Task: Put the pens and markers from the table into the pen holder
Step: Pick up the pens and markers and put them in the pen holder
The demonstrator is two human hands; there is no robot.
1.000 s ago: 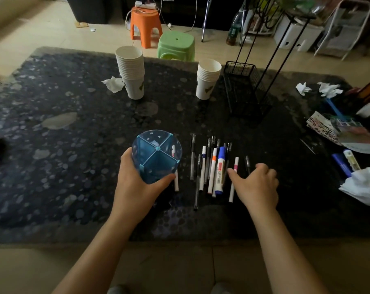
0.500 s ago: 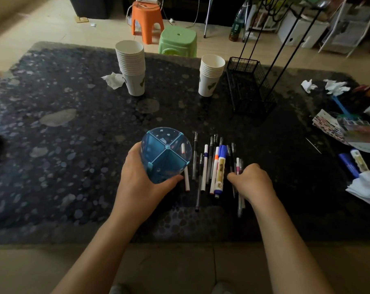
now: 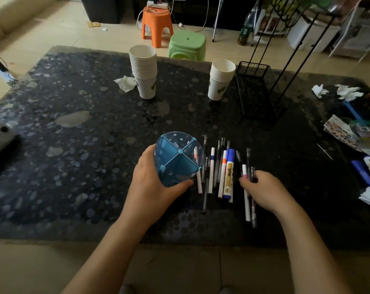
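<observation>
R hand [image 3: 262, 189] now grips pens [image 3: 247, 200], tips away.

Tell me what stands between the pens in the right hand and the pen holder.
The pens and markers lying on the table sit between the right hand and the blue pen holder held by the left hand. Above them, nothing visible blocks the way.

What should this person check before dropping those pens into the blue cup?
1. Pen holder steadied by left hand: ok.
2. Right hand closed on a few pens: ok.
3. Holder's opening facing up: ok, tilted slightly.
4. Compartments have room: ok, only one white pen seems inside.
5. Held pens all point one way: cannot tell.
6. Remaining pens within reach beside the holder: ok.
</observation>
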